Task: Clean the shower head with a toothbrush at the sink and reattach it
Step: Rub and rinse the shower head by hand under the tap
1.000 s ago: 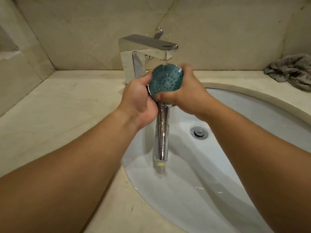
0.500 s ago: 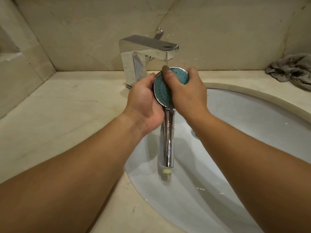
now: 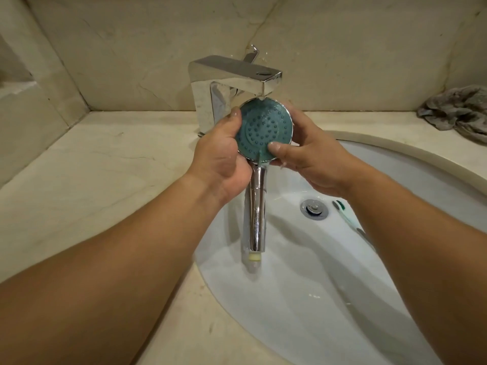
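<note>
Here, both hands [image 3: 266,156] clamped round the shower head [image 3: 263,127] under the faucet [image 3: 232,75].

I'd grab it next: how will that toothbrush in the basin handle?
The toothbrush lies on the wet sloping sink wall beside the drain, so it is probably slippery and may slide when nudged. It looks thin and plastic: likely light and stiff.

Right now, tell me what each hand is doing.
Left hand: holding the shower head by its left rim.
Right hand: holding the shower head's right side, thumb pressed on its face.
</note>
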Demonstrator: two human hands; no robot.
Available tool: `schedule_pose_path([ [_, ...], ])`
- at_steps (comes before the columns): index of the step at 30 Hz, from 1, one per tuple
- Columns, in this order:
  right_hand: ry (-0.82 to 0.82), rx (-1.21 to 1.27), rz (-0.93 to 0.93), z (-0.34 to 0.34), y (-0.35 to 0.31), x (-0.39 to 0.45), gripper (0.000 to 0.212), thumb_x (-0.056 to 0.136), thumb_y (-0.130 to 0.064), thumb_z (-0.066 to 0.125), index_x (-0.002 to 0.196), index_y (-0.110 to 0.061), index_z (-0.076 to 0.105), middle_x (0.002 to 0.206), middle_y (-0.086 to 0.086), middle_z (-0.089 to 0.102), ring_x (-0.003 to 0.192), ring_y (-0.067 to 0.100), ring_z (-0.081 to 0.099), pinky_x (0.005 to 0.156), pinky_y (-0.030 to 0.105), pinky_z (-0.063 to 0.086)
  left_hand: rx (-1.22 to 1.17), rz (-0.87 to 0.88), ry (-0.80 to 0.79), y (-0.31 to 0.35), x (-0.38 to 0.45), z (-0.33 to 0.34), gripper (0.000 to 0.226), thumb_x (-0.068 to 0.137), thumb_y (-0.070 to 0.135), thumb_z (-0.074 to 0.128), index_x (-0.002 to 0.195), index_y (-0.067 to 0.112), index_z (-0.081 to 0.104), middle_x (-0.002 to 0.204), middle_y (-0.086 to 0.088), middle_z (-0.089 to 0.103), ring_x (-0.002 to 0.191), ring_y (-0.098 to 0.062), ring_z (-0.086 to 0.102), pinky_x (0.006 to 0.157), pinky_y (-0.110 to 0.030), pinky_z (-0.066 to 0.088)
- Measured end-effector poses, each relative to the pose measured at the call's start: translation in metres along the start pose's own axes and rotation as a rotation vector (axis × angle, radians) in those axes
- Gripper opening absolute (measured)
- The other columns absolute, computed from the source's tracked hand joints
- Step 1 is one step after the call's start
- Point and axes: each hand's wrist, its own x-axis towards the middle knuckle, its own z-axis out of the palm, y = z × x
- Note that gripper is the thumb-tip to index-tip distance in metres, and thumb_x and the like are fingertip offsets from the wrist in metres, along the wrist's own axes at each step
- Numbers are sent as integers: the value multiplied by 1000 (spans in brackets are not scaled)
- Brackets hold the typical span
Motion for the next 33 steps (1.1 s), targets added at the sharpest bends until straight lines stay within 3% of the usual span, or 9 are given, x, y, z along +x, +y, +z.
schedule_pose_path([
  [6,72,-328,-77,7,-4,4,90,78,-4,82,148,-32,33,132,-3,56,120,12,60,96,36,56,27,15,-5,6,-5,1,45,111,34,36,131,5,65,131,-20,70,122,-36,68,100,-49,59],
  [9,83,-324,-85,6,-4,3,81,84,-2,75,148,-31,35,130,-1,57,118,13,60,95,37,57,68,-2,-6,6,-5,2,49,112,37,34,136,5,63,133,-20,70,122,-36,68,100,-48,59],
  [12,51,-135,-36,2,-2,2,71,95,-3,62,153,-30,31,134,10,57,119,23,63,95,43,56,136,-11,21,4,-1,1,49,112,39,34,139,8,61,131,-18,71,120,-34,69,93,-45,62],
  [17,62,2,11,3,-3,1,45,106,-20,43,150,-31,38,132,7,62,114,22,66,87,36,59,74,-45,-7,1,7,-4,52,112,38,31,144,4,54,137,-21,66,125,-39,66,105,-55,54],
  [21,316,-107,-69,18,-4,7,20,106,-34,43,117,-30,59,115,5,67,107,25,67,79,48,62,69,-48,-38,-3,6,0,50,112,35,31,144,4,55,139,-21,65,127,-38,64,104,-58,54],
  [23,437,-206,-104,26,-3,10,12,100,-45,51,104,-36,58,104,-3,67,100,19,68,81,51,60,50,-46,-40,-2,2,3,49,113,33,30,145,3,54,139,-22,65,124,-35,66,90,-50,62],
  [25,469,-247,-100,31,-1,11,22,94,-50,59,107,-33,53,101,-8,65,96,12,66,82,43,60,38,-29,-54,0,-1,4,48,113,30,32,145,1,53,138,-24,65,120,-34,69,79,-41,64],
  [29,525,-415,-93,31,-4,6,32,93,-51,60,113,-28,51,93,-15,60,86,2,60,70,22,51,190,45,-9,-2,-3,7,38,110,21,48,145,9,50,138,-19,65,112,-25,70,74,-31,61],
  [33,647,-534,-89,30,-8,2,30,102,-46,45,119,-24,53,97,-7,61,90,16,60,71,30,43,440,147,4,-12,-4,9,62,101,18,66,151,28,30,141,-12,55,124,-26,63,92,-36,59],
])
